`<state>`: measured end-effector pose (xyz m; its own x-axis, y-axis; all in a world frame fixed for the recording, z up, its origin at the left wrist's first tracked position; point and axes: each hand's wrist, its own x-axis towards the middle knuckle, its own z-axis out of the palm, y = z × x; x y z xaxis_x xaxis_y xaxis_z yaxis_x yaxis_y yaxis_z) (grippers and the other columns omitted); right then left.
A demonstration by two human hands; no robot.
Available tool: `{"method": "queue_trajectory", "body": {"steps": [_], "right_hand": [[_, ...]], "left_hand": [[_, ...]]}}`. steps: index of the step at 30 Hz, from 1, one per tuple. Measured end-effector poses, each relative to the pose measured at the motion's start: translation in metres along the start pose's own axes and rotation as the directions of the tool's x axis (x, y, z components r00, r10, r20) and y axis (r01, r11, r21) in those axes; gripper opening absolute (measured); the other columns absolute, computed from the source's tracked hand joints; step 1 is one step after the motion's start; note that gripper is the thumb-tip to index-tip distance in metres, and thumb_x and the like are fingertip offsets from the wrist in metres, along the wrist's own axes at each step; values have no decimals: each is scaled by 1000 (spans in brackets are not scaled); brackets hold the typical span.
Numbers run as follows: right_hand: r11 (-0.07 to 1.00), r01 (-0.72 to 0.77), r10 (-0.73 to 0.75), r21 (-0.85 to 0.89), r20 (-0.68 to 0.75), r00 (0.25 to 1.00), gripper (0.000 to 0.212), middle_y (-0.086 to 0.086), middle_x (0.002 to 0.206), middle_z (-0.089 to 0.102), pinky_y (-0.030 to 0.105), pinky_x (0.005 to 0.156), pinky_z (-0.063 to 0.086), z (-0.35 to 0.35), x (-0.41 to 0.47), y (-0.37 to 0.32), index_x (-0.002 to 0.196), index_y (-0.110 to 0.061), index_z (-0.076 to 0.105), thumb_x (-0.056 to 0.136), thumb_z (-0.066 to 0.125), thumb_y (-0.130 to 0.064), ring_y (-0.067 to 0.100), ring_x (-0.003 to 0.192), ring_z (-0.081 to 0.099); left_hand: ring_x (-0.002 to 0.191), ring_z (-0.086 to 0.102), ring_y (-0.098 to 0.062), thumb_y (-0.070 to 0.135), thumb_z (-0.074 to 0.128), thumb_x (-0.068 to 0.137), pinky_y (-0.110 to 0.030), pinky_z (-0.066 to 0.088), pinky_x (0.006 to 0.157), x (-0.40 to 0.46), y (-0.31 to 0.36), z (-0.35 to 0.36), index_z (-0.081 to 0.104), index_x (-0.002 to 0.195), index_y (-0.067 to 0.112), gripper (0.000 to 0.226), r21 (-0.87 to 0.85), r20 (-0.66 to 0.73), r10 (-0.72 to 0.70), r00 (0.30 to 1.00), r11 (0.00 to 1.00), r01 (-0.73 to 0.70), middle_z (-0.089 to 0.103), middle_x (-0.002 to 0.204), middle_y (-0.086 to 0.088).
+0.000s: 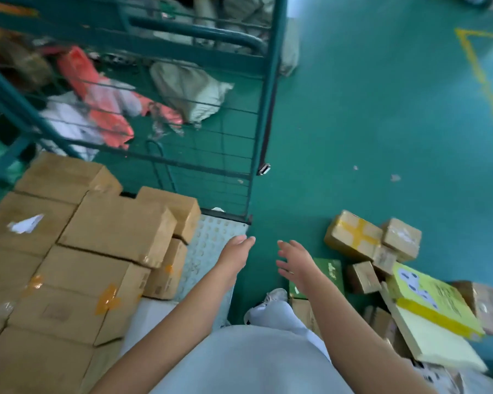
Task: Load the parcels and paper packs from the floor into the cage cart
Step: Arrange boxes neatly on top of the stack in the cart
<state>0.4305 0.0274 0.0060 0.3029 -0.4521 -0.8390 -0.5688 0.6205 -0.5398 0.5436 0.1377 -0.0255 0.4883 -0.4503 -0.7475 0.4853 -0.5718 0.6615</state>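
Stacked brown cardboard parcels (77, 260) fill the cage cart's grey studded floor (211, 237) at the left. On the green floor at the right lie more small brown parcels (353, 237), a green box (329, 275) and a yellow-wrapped paper pack (430, 305) leaning on the pile. My left hand (235, 254) is stretched out, fingers straight, over the cart floor's edge and holds nothing. My right hand (295, 263) hovers with spread fingers above the green box, also empty.
The cart's green mesh side panel (199, 132) stands ahead; behind it lie red, white and grey soft bags (188, 89). A yellow line (484, 81) marks the floor at the far right. My shoe (273, 297) stands between the cart and the pile.
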Motion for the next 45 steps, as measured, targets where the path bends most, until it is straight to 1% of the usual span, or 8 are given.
{"method": "queue_trajectory", "body": {"steps": [9, 15, 17, 20, 24, 29, 33, 45], "right_hand": [[956, -44, 96, 292, -166, 982, 59, 5, 144, 54, 35, 90, 51, -102, 19, 9, 158, -22, 33, 105, 54, -37, 23, 114, 62], [890, -50, 144, 453, -175, 974, 37, 5, 109, 60, 38, 93, 54, -159, 38, -15, 143, -12, 47, 109, 48, -26, 22, 96, 65], [884, -21, 141, 467, -223, 965, 44, 5, 117, 60, 35, 87, 56, -173, 44, -26, 147, -12, 46, 107, 53, -28, 24, 104, 67], [855, 0, 155, 518, -255, 955, 39, 8, 128, 61, 42, 106, 50, -204, 52, -39, 141, -12, 51, 107, 53, -29, 32, 126, 61], [802, 16, 175, 597, -262, 949, 45, 10, 150, 52, 39, 108, 46, -248, 56, -47, 151, -9, 44, 109, 49, -24, 31, 133, 56], [776, 45, 208, 629, -323, 923, 43, 6, 130, 62, 36, 97, 54, -282, 64, -39, 144, -14, 52, 106, 55, -33, 22, 108, 64], [714, 34, 258, 700, -308, 916, 47, 7, 136, 59, 42, 110, 48, -312, 66, -43, 148, -11, 48, 107, 54, -33, 29, 125, 58], [540, 137, 377, 830, -385, 842, 43, 6, 130, 63, 42, 103, 54, -391, 140, -87, 141, -12, 54, 103, 61, -30, 25, 117, 62]], "left_hand": [[127, 52, -20, 44, 56, 103, -43, 44, 114, 30, 42, 118, 47, 150, 22, 53, 285, 206, -25, 978, 958, -35, 51, 149, 0], [131, 51, -22, 43, 57, 102, -45, 44, 114, 54, 84, 180, 50, 149, 21, 52, 439, 268, -39, 963, 894, -86, 52, 149, -2], [129, 52, -21, 42, 56, 103, -44, 44, 114, 61, 99, 198, 49, 149, 21, 51, 460, 283, -40, 958, 882, -99, 51, 149, -1], [125, 52, -20, 41, 55, 104, -44, 43, 115, 69, 117, 234, 47, 151, 20, 52, 476, 322, -57, 945, 873, -109, 50, 150, -1], [119, 52, -20, 42, 53, 104, -46, 42, 116, 69, 125, 277, 46, 151, 22, 52, 509, 376, -95, 922, 852, -120, 49, 150, -1], [129, 52, -25, 42, 51, 105, -48, 41, 116, 70, 141, 317, 44, 153, 23, 52, 580, 419, -130, 899, 800, -155, 48, 150, -2], [130, 52, -23, 38, 51, 106, -43, 44, 114, 79, 164, 350, 46, 150, 21, 47, 593, 435, -101, 895, 780, -201, 50, 148, -2], [121, 53, -22, 36, 50, 107, -45, 44, 113, 166, 218, 458, 47, 148, 23, 44, 733, 509, -245, 825, 626, -266, 52, 138, -3]]}}
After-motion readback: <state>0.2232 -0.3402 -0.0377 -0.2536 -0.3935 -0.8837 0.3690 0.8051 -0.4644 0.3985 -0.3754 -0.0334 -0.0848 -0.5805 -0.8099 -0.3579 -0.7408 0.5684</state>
